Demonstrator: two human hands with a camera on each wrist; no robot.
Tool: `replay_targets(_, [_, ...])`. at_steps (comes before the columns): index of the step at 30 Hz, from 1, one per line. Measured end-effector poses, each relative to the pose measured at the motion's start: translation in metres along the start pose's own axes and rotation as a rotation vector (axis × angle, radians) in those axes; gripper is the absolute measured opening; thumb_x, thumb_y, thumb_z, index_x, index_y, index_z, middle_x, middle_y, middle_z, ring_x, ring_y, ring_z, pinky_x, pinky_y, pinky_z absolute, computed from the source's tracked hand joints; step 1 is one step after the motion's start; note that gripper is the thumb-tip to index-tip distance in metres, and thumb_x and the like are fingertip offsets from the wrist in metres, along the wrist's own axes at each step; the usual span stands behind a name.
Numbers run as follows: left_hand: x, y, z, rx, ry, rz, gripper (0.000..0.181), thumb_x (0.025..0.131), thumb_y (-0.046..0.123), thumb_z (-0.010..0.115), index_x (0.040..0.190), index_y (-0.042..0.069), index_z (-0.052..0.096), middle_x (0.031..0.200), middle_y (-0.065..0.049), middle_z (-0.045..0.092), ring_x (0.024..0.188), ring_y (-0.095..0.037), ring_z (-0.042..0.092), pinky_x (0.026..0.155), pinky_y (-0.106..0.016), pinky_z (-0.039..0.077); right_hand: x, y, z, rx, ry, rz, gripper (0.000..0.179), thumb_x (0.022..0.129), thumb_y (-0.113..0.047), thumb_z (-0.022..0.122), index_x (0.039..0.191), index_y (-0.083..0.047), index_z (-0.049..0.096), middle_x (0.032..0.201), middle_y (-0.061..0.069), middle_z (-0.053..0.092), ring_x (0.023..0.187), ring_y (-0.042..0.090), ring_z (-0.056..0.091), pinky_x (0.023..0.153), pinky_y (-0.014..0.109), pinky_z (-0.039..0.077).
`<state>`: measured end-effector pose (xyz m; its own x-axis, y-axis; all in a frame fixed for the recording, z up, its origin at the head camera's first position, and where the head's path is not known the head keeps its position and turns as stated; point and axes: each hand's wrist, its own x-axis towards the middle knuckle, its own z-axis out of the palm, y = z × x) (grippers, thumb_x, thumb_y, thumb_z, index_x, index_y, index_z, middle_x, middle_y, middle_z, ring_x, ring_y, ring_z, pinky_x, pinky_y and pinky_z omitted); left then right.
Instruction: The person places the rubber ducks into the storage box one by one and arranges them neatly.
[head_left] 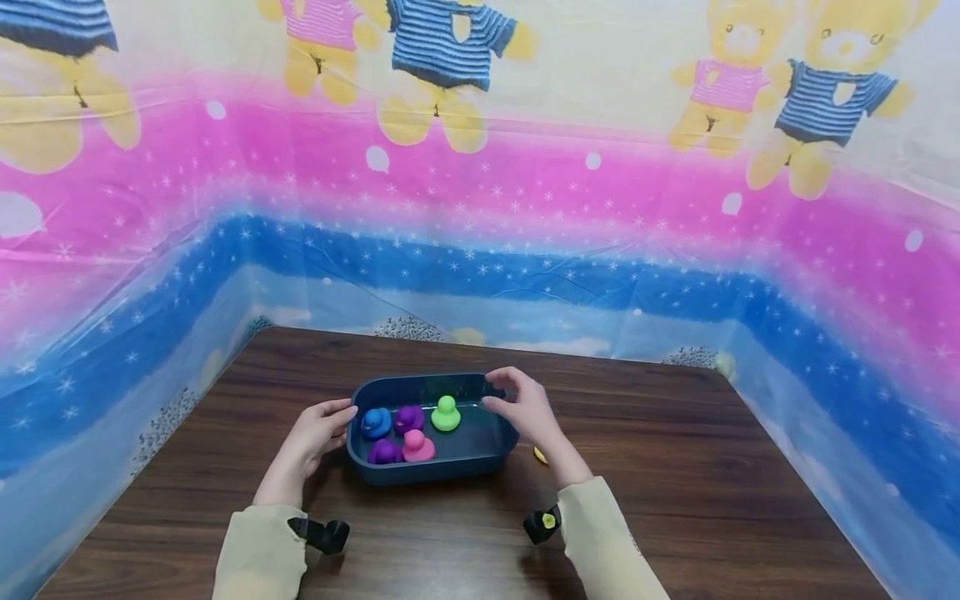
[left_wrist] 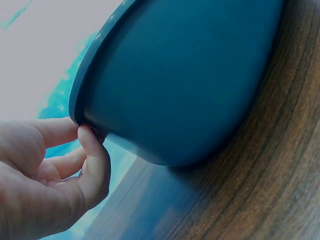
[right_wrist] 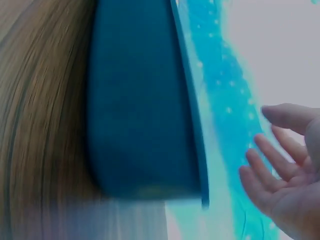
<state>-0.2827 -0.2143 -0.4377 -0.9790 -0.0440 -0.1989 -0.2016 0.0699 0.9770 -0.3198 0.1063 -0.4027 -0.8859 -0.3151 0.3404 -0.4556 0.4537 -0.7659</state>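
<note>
A dark blue oblong basin (head_left: 442, 473) sits on the wooden table with several small rubber ducks inside. A blue duck (head_left: 376, 423), a purple duck (head_left: 409, 418), another purple duck (head_left: 385, 452) and a pink duck (head_left: 418, 447) crowd its left half. The green duck (head_left: 446, 414) is near the middle. My left hand (head_left: 315, 433) pinches the rim at the basin's left end, thumb and a bent finger at the edge in the left wrist view. Over the right end is my right hand (head_left: 528, 406), fingers apart and holding nothing; the right wrist view shows it off the rim.
A small yellow thing (head_left: 540, 455) lies on the table (head_left: 675, 467) to the right of the basin, partly hidden by the right forearm. A printed curtain (head_left: 480, 275) with bears encloses the table's back and sides. Each sleeve cuff has a black wrist camera (head_left: 322, 535).
</note>
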Motion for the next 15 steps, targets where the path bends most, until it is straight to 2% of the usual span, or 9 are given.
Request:
replay_targets(3, [0.0,0.0,0.001,-0.001,-0.004,0.002,0.055,0.102,0.02,0.052,0.143,-0.012,0.035,0.116,-0.014,0.058,0.087,-0.009,0.056,0.071,-0.017,0.051,-0.005,0.011,-0.013,0.038,0.095,0.011,0.03,0.092,-0.015,0.068,0.12,-0.004,0.062,0.123,0.016,0.064,0.116,0.035,0.058,0.09,0.047,0.053])
replay_targets(7, [0.001,0.0,0.0,0.006,-0.004,0.003,0.055,0.102,0.02,0.052,0.143,-0.012,0.036,0.118,-0.015,0.058,0.087,-0.007,0.056,0.072,-0.017,0.051,-0.011,0.022,-0.026,0.077,0.195,0.117,0.031,0.091,-0.011,0.069,0.121,-0.006,0.063,0.125,0.015,0.064,0.12,0.035,0.056,0.093,0.049,0.051])
replay_targets(12, [0.002,0.0,0.0,0.01,0.0,0.002,0.055,0.102,0.021,0.052,0.143,-0.012,0.036,0.124,-0.019,0.056,0.09,-0.009,0.057,0.072,-0.018,0.051,-0.022,0.035,-0.033,0.11,0.241,0.249,0.032,0.091,-0.014,0.069,0.121,-0.007,0.062,0.127,0.015,0.062,0.12,0.033,0.055,0.096,0.049,0.048])
replay_targets(15, [0.002,-0.001,0.0,0.006,0.002,-0.003,0.055,0.102,0.021,0.052,0.143,-0.011,0.035,0.125,-0.021,0.055,0.092,-0.01,0.057,0.073,-0.018,0.051,-0.028,0.045,-0.034,0.1,0.256,0.297,0.033,0.091,-0.016,0.07,0.121,-0.006,0.062,0.126,0.017,0.061,0.12,0.032,0.055,0.099,0.05,0.046])
